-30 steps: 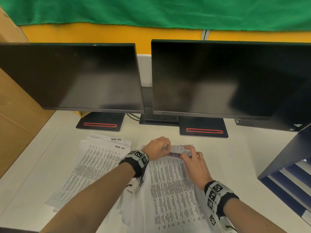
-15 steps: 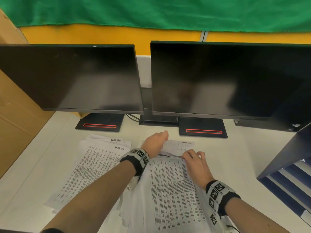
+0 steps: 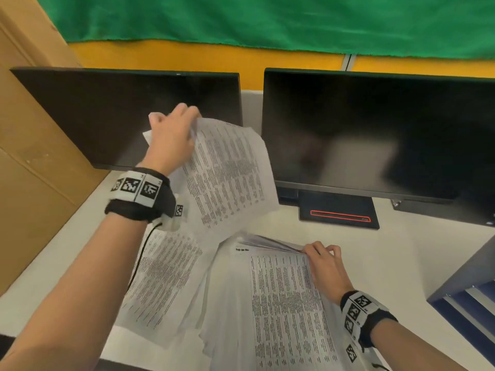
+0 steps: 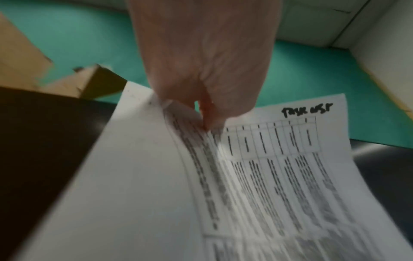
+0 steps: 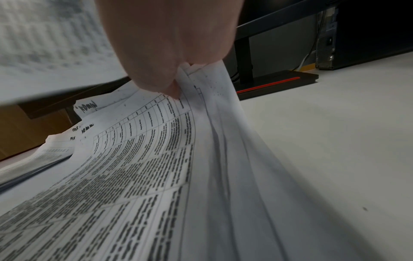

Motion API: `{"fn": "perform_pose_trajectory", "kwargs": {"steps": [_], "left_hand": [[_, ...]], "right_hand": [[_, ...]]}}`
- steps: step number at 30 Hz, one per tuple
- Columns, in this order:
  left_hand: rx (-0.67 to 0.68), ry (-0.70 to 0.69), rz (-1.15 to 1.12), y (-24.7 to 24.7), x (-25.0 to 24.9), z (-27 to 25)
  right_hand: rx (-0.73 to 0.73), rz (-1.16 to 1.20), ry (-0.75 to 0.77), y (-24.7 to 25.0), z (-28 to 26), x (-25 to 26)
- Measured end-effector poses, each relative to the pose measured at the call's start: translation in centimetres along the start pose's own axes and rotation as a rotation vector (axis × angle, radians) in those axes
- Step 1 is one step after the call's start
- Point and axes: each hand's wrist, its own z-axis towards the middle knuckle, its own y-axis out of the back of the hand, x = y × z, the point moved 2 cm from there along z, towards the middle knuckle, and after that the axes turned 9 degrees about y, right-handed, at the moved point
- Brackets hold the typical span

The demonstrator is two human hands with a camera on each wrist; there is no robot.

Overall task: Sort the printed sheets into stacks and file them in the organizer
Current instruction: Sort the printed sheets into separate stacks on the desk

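My left hand (image 3: 174,132) is raised in front of the left monitor and pinches the top edge of a printed sheet (image 3: 227,178), which hangs curved in the air. In the left wrist view the same sheet (image 4: 268,167) shows handwriting at its top right corner, with my left hand (image 4: 201,113) above it. My right hand (image 3: 321,259) pinches the far right corner of the main pile of printed sheets (image 3: 281,311) on the desk, lifting several edges. The right wrist view shows those pile sheets (image 5: 201,141) bunched under my right hand (image 5: 176,83). A second, smaller stack (image 3: 163,279) lies to the left.
Two dark monitors (image 3: 375,135) stand at the back on black bases (image 3: 338,212). The dark blue organizer (image 3: 471,290) with slotted shelves sits at the right edge of the white desk (image 3: 388,263). A cardboard panel (image 3: 32,156) lines the left side.
My left hand has lifted a sheet off the main pile, up and to the left. My right hand stayed on the pile's far right corner. The head view has tilted closer.
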Motion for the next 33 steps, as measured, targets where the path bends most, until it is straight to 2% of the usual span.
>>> {"fn": "perform_pose_trajectory", "kwargs": {"steps": [2, 5, 8, 10, 12, 14, 17, 18, 19, 21, 23, 25, 29, 33], "left_hand": [[0.105, 0.081, 0.047, 0.1, 3.4, 1.3], [0.340, 0.141, 0.243, -3.1, 7.1, 1.3], [0.556, 0.105, 0.398, -8.8, 9.3, -1.9], [0.637, 0.067, 0.472, -12.3, 10.1, -4.5], [0.653, 0.063, 0.510, -14.6, 10.2, -6.7], [0.567, 0.105, 0.534, -15.9, 9.7, -8.6], [0.442, 0.288, 0.435, -17.5, 6.9, -12.3], [0.479, 0.366, 0.376, -18.1, 5.5, -14.1], [0.571, 0.455, 0.324, -18.9, 4.3, -16.0], [0.823, 0.607, 0.271, -20.5, 2.8, -19.8], [0.936, 0.701, 0.265, -21.7, 2.9, -22.2], [0.909, 0.775, 0.242, -21.8, 4.2, -22.6], [0.889, 0.789, 0.358, -23.4, 9.2, -20.9], [0.883, 0.852, 0.381, -21.3, 12.1, -17.9]], "right_hand": [[0.005, -0.013, 0.001, 0.0, 0.2, 0.0], [0.003, -0.053, 0.024, 0.1, 0.5, 0.1], [0.020, -0.056, 0.023, 0.1, 0.7, 0.2], [0.023, -0.053, 0.011, -0.1, 0.8, 0.2], [0.030, -0.051, 0.010, -0.5, 0.8, 0.2], [0.034, -0.033, -0.001, -0.6, 0.9, 0.1], [-0.004, -0.003, -0.035, -0.7, 1.0, 0.1], [-0.011, -0.005, -0.039, -0.6, 1.1, 0.2], [-0.011, -0.007, -0.041, -0.6, 1.1, 0.2], [0.015, -0.001, -0.051, -0.7, 1.3, 0.2], [0.024, -0.003, -0.060, -0.8, 1.5, 0.0], [0.012, -0.017, -0.062, -0.8, 1.7, 0.1], [0.030, -0.008, -0.072, -1.0, 1.7, 0.0], [0.024, -0.020, -0.068, -1.0, 1.2, -0.2]]}}
